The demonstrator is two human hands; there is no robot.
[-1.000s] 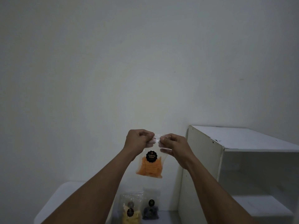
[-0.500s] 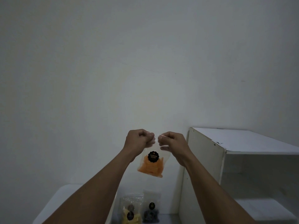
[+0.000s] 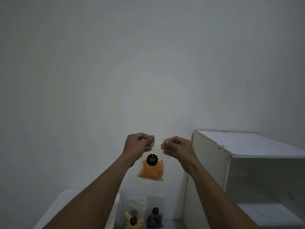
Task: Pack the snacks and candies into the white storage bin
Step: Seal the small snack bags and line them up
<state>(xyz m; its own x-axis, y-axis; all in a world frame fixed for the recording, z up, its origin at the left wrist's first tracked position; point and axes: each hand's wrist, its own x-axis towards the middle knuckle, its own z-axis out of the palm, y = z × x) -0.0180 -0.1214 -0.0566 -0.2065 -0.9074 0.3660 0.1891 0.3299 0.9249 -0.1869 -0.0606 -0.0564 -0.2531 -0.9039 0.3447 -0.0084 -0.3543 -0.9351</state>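
Up in front of the plain white wall point(image 3: 148, 63), I am holding a small clear plastic bag of orange snack sticks point(image 3: 151, 170) in the air with both hands. My left hand point(image 3: 137, 146) is pinching the bag's top left corner, fingers point(image 3: 149, 138) curled onto the plastic. My right hand point(image 3: 179, 148) is pinching the top right corner the same way, fingers point(image 3: 166, 142) closed on the strip. Both hands are gripping the bag, with a short stretch of its top edge showing between them. The bag is hanging upright below my hands, tilted slightly. A round black label point(image 3: 152, 159) with orange lettering is facing me, and the orange sticks are sitting in the lower half.

Lower left, the white plastic storage bin point(image 3: 64, 202) is showing past my left forearm, well below the bag. I cannot see inside it. Just right of the bin, a clear bag of yellow snacks point(image 3: 134, 219) and a clear bag of dark snacks point(image 3: 155, 218) are standing side by side against the wall, each with a black round label. Both are outside the bin.

Right of those bags, a white wooden shelf unit point(image 3: 247, 144) is standing against the wall. Its side panel is facing the bags and its open front is showing two shelves.
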